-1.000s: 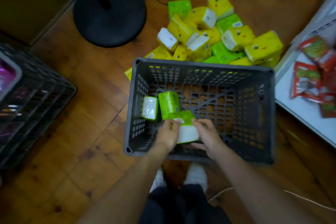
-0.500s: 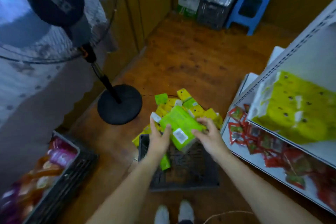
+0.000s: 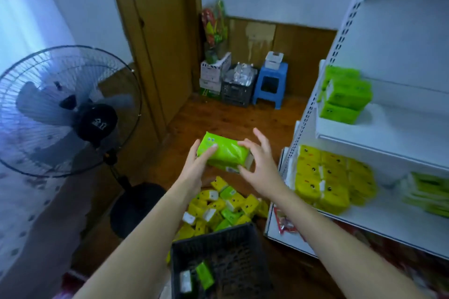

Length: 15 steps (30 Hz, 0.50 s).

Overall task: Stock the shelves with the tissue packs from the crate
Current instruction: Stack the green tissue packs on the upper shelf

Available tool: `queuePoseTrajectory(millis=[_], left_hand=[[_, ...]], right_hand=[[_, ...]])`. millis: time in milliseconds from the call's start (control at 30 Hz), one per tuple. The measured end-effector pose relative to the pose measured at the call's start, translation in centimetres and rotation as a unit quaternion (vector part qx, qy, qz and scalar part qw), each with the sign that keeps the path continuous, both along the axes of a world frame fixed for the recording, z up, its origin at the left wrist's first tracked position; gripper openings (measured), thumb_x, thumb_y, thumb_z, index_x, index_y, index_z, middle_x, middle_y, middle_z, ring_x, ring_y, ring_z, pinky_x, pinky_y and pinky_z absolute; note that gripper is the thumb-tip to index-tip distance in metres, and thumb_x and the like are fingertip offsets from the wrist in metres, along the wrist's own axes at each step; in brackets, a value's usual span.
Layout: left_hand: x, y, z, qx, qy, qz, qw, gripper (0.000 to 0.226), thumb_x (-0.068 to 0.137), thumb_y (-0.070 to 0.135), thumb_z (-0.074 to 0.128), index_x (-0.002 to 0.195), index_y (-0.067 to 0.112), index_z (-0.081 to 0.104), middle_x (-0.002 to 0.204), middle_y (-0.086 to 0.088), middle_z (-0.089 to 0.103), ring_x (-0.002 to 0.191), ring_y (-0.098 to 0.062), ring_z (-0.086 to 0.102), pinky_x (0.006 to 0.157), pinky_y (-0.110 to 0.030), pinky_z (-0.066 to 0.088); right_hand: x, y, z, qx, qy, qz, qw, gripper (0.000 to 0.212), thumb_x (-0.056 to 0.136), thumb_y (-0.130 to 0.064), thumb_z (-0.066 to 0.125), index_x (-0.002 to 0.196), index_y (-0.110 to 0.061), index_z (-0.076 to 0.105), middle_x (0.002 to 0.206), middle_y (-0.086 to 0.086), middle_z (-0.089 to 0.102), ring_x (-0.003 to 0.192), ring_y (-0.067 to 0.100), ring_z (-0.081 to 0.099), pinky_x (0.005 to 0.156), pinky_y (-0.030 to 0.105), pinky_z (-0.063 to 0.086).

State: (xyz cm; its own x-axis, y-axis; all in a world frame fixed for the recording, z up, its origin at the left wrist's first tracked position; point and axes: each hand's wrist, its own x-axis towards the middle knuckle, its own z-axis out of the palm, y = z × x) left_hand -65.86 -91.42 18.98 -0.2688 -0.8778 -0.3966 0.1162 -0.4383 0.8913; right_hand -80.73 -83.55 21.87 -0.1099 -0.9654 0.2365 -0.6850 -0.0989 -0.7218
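Both my hands hold a green tissue pack at chest height over the floor. My left hand grips its left end, thumb on top. My right hand pinches the right end with thumb and forefinger, the other fingers spread upward. Below, the dark plastic crate has two green packs left in it. The white shelving stands to the right. It carries green packs on a middle shelf, with yellow packs and more green packs on the shelf below.
A heap of yellow and green packs lies on the wooden floor beyond the crate. A standing fan with a round black base is on the left. A blue stool, a black crate and boxes sit by the back wall.
Both hands lifted the green pack out of the crate and raised it to chest height. My view tilted up from the crate to the room and the shelves.
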Motion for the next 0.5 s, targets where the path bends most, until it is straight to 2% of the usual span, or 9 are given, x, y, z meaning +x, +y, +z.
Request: queuePoseTrajectory(millis=[67,167,200,267,300,333,400,500], left_hand=[[-1.7,0.4,1.1,-0.021,0.012,-0.013,1.0,0.055,0.081,0.043,0.067,0.13,0.035,0.046,0.131,0.0,0.055,0.118,-0.023,0.053,0.073,-0.034,0.046],[-4.2,1.0,2.5,-0.039,0.037,-0.017,0.998,0.014,0.088,0.034,0.061,0.101,0.028,0.06,0.106,0.001,0.065,0.104,-0.021,0.059,0.08,-0.036,0.044],[-5.1,1.3,3.1,-0.049,0.047,-0.023,0.997,0.009,0.09,0.032,0.059,0.097,0.027,0.06,0.102,0.002,0.066,0.101,-0.019,0.06,0.083,-0.036,0.045],[-7.0,1.7,4.1,-0.09,0.065,-0.032,0.993,0.01,0.093,0.027,0.055,0.102,0.024,0.058,0.1,0.003,0.066,0.093,-0.012,0.063,0.079,-0.027,0.05],[-7.9,1.9,4.5,-0.112,0.069,-0.035,0.991,0.015,0.094,0.025,0.054,0.108,0.021,0.056,0.104,0.001,0.065,0.092,-0.01,0.063,0.078,-0.025,0.052],[-8.9,2.0,4.7,-0.131,0.07,-0.039,0.988,0.022,0.093,0.024,0.055,0.114,0.018,0.054,0.11,-0.003,0.064,0.097,-0.013,0.063,0.084,-0.028,0.052],[-11.0,2.2,5.2,-0.168,0.059,-0.054,0.982,0.031,0.091,0.025,0.057,0.121,0.018,0.051,0.121,-0.008,0.061,0.111,-0.021,0.059,0.098,-0.04,0.047],[-14.8,2.4,5.8,-0.216,0.039,-0.088,0.972,0.034,0.092,0.02,0.056,0.125,0.02,0.046,0.125,-0.008,0.057,0.115,-0.021,0.056,0.1,-0.039,0.046]], right_hand=[[-1.2,0.6,1.0,-0.023,0.003,-0.018,1.0,0.048,0.083,-0.006,0.064,0.126,-0.017,0.048,0.154,0.002,0.005,0.139,0.015,0.025,0.101,0.011,0.02],[-3.0,1.3,1.9,-0.056,0.014,-0.061,0.997,0.065,0.082,-0.008,0.066,0.139,-0.011,0.034,0.154,0.004,0.001,0.141,0.012,0.018,0.101,0.005,0.019],[-3.6,1.6,2.2,-0.065,0.01,-0.079,0.995,0.072,0.082,-0.008,0.066,0.142,-0.009,0.027,0.155,0.004,-0.001,0.14,0.008,0.015,0.1,0.001,0.016],[-5.0,2.2,2.8,-0.062,-0.008,-0.119,0.991,0.074,0.084,-0.009,0.065,0.145,-0.009,0.023,0.155,0.005,-0.005,0.136,-0.003,0.004,0.098,-0.004,0.007],[-5.8,2.5,3.0,-0.053,-0.029,-0.135,0.989,0.072,0.085,-0.01,0.064,0.145,-0.012,0.024,0.155,0.005,-0.003,0.136,-0.002,0.003,0.099,-0.002,0.006],[-6.8,2.7,3.1,-0.051,-0.054,-0.149,0.986,0.069,0.086,-0.011,0.064,0.144,-0.017,0.026,0.154,0.006,0.004,0.139,0.004,0.007,0.103,0.005,0.009],[-9.0,3.1,3.4,-0.056,-0.111,-0.16,0.979,0.069,0.086,-0.011,0.064,0.143,-0.026,0.027,0.148,0.005,0.024,0.137,0.012,0.023,0.109,0.021,0.021],[-12.9,3.5,3.8,-0.06,-0.207,-0.15,0.965,0.069,0.084,-0.008,0.065,0.135,-0.042,0.032,0.145,-0.003,0.034,0.133,0.017,0.036,0.108,0.044,0.037]])
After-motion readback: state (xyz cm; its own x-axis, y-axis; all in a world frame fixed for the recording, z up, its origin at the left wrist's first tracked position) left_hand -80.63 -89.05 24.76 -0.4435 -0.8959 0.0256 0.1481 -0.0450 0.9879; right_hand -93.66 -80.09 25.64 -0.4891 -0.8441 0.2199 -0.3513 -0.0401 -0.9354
